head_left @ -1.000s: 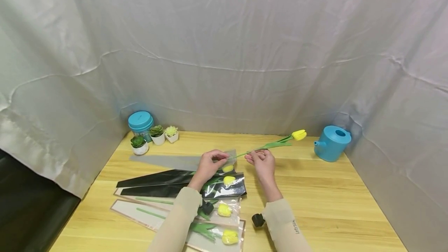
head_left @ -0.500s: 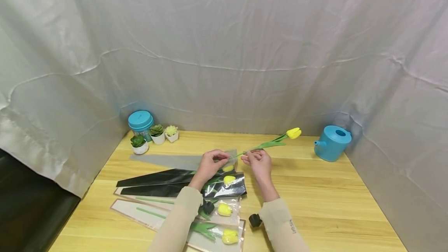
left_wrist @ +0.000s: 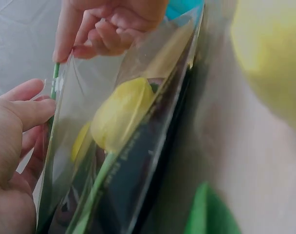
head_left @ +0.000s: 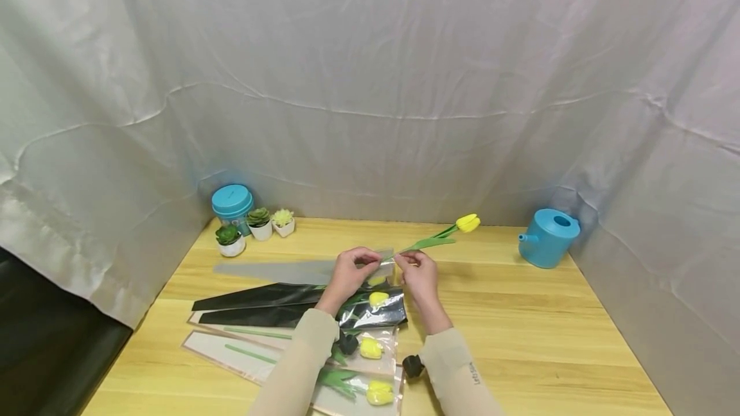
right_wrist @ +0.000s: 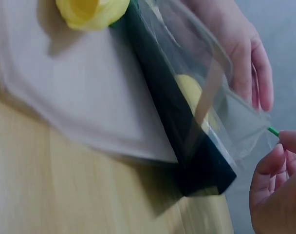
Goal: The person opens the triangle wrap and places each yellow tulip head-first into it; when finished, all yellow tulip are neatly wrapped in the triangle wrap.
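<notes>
A yellow tulip (head_left: 468,223) slants up to the right, its green stem (right_wrist: 273,131) pinched between the thumb and fingers of my right hand (head_left: 420,273). The lower stem runs into the mouth of a clear-fronted grey flower sleeve (head_left: 272,269). My left hand (head_left: 349,273) pinches that sleeve near its mouth, with thumb and fingers at the edge beside the stem in the left wrist view. Both hands are close together. Just below them lie black flower sleeves (head_left: 248,298) with yellow tulips inside, one bloom (left_wrist: 122,114) showing through clear film.
Nearer the front, pale pink-edged sleeves (head_left: 202,343) hold more yellow tulips, partly under my left forearm. Small potted succulents (head_left: 260,223) and a blue-lidded container (head_left: 232,204) stand at the back left. A blue watering can (head_left: 548,237) stands at the back right, before grey curtains (head_left: 370,82).
My right hand has moved left toward my left hand, carrying the tulip, so more of its stem is in the sleeve. My left hand has barely moved.
</notes>
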Action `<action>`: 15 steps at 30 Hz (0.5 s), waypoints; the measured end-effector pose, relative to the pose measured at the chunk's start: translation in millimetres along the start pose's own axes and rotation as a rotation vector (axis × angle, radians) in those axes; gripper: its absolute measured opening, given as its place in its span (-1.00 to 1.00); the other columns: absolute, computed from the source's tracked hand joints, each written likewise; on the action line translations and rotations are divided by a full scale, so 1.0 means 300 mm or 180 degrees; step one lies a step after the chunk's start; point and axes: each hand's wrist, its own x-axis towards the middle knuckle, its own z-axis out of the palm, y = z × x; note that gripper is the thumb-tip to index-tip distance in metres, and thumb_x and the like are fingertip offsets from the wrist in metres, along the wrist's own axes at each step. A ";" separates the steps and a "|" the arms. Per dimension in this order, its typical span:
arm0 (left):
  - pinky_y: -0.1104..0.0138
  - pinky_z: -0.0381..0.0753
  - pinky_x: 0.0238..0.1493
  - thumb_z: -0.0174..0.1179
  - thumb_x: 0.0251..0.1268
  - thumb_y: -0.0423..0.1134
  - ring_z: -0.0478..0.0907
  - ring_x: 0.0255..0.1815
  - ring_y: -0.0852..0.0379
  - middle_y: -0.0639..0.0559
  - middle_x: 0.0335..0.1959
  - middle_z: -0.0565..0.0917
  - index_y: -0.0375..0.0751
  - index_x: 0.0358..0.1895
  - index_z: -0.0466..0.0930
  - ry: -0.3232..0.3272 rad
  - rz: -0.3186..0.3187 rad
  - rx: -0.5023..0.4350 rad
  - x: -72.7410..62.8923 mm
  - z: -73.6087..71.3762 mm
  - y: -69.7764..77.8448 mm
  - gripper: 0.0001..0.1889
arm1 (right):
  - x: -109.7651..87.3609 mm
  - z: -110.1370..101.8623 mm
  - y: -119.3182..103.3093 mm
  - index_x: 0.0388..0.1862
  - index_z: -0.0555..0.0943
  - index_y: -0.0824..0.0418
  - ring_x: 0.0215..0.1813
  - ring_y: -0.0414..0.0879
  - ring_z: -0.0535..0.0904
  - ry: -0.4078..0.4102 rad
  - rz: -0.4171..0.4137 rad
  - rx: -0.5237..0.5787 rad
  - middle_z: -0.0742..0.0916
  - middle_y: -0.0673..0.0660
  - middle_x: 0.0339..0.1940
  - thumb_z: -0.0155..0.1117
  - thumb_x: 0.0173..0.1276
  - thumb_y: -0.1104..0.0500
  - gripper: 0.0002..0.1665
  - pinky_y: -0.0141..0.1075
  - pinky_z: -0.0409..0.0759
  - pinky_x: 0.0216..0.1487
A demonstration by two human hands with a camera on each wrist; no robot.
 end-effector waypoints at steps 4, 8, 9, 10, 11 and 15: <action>0.25 0.70 -0.03 0.38 0.38 -0.29 0.70 -0.18 0.15 0.08 -0.19 0.81 -0.03 -0.11 0.83 0.0022 0.0033 0.0012 0.002 0.007 0.009 -0.88 | -0.003 0.018 0.004 -0.11 0.68 0.43 -0.60 -0.27 0.39 -0.0074 0.0086 -0.0001 0.60 0.04 -0.33 0.42 0.40 0.27 -0.78 -0.45 0.45 -0.59; 0.23 0.70 -0.04 0.38 0.38 -0.30 0.71 -0.18 0.11 0.07 -0.20 0.81 0.02 -0.15 0.83 0.0068 0.0050 -0.0040 0.004 0.012 0.010 -0.89 | -0.002 0.027 0.008 -0.09 0.67 0.44 -0.55 -0.25 0.44 -0.0144 0.0180 0.0037 0.59 0.02 -0.36 0.42 0.41 0.27 -0.77 -0.45 0.48 -0.57; 0.23 0.70 -0.04 0.38 0.38 -0.30 0.71 -0.18 0.11 0.06 -0.20 0.81 0.01 -0.15 0.83 0.0074 0.0054 -0.0056 0.004 0.013 0.011 -0.89 | -0.002 0.027 0.009 -0.08 0.67 0.45 -0.52 -0.23 0.46 -0.0168 0.0205 0.0057 0.59 0.01 -0.36 0.42 0.41 0.27 -0.76 -0.45 0.50 -0.56; 0.24 0.70 -0.05 0.38 0.38 -0.31 0.71 -0.18 0.10 0.05 -0.20 0.81 0.00 -0.16 0.83 0.0082 0.0050 -0.0060 0.005 0.013 0.010 -0.89 | -0.001 0.026 0.010 -0.06 0.66 0.45 -0.49 -0.22 0.49 -0.0200 0.0227 0.0067 0.60 0.02 -0.36 0.41 0.42 0.26 -0.74 -0.44 0.53 -0.55; 0.25 0.70 -0.05 0.38 0.38 -0.31 0.71 -0.19 0.11 0.05 -0.19 0.81 -0.01 -0.17 0.83 0.0083 0.0041 -0.0060 0.006 0.012 0.009 -0.89 | -0.001 0.023 0.010 -0.04 0.66 0.45 -0.46 -0.20 0.51 -0.0231 0.0252 0.0085 0.61 0.03 -0.35 0.40 0.43 0.26 -0.73 -0.44 0.56 -0.53; 0.31 0.70 -0.08 0.38 0.37 -0.32 0.70 -0.20 0.16 0.06 -0.17 0.81 -0.06 -0.18 0.83 0.0056 -0.0011 -0.0027 0.008 0.005 0.003 -0.91 | 0.005 -0.014 0.008 0.09 0.62 0.46 -0.41 -0.16 0.58 -0.0208 0.0307 0.0234 0.67 0.10 -0.26 0.37 0.45 0.27 -0.66 -0.40 0.65 -0.43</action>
